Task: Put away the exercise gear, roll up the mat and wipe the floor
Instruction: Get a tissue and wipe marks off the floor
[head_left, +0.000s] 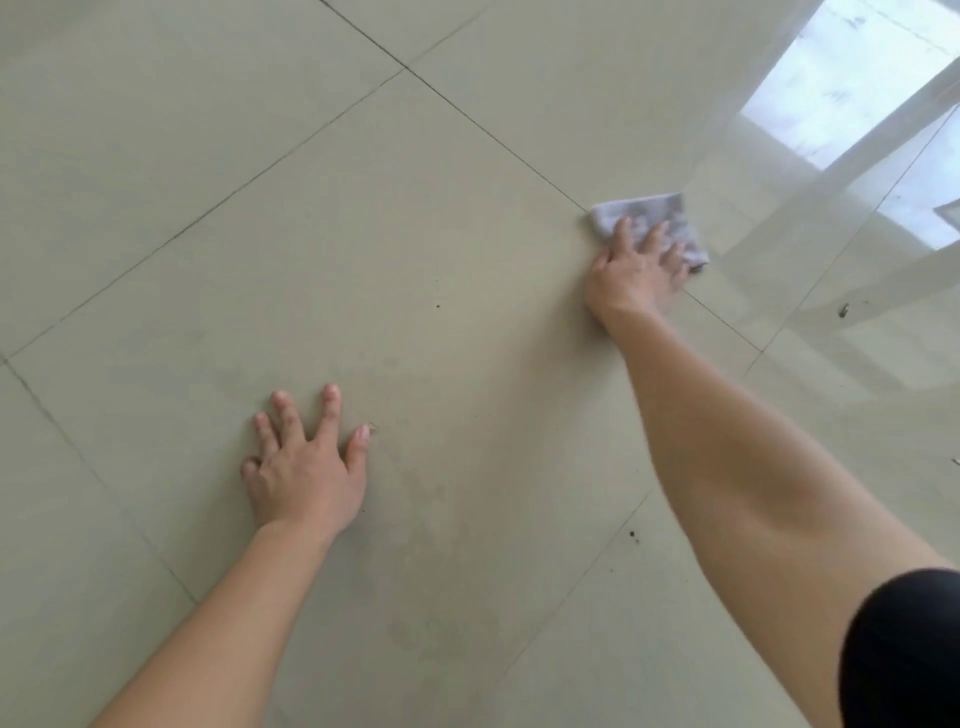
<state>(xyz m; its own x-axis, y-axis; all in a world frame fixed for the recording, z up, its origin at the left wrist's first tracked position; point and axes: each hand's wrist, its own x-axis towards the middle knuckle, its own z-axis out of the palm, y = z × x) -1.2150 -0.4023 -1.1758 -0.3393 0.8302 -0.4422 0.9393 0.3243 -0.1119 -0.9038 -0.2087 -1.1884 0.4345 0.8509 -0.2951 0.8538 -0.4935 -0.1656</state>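
A folded grey cloth (658, 215) lies flat on the beige tiled floor (363, 234) at the right, over a grout line. My right hand (636, 270) presses down on the cloth with spread fingers, arm stretched out. Lower left, my left hand (306, 467) rests flat on a tile, fingers apart, holding nothing. No mat or exercise gear is in view.
Small dark specks of dirt lie on the tiles at right (842, 310) and lower centre (634, 535). A bright window reflection (852, 78) glares on the floor at the upper right. A black sleeve (904, 649) shows at the bottom right corner.
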